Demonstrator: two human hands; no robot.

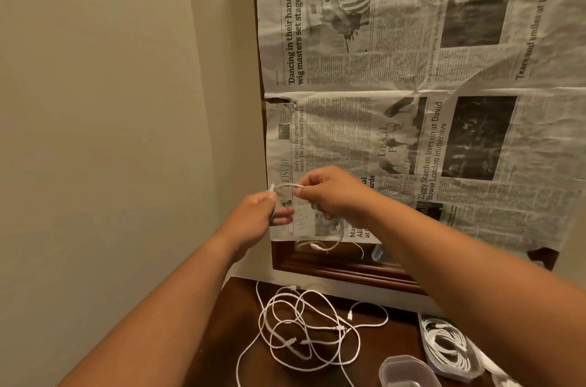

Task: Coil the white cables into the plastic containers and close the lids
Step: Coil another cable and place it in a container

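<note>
I have one white cable (287, 185) raised well above the tangle (304, 326) on the worktop (241, 307). My left hand (253, 215) pinches its plug end; my right hand (329, 193) closes its grip on the cord just beside it. It looks light, limp and springy, so I'd hold near the plug. An open container (409, 370) waits right of the tangle.

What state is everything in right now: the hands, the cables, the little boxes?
Left hand: pinching one end of the held cable.
Right hand: pinching the same cable.
Held cable: raised, arched between both hands.
Loose cables: tangled on the table.
Empty container: open.
Cable-filled container: packed with coils, uncovered.
</note>
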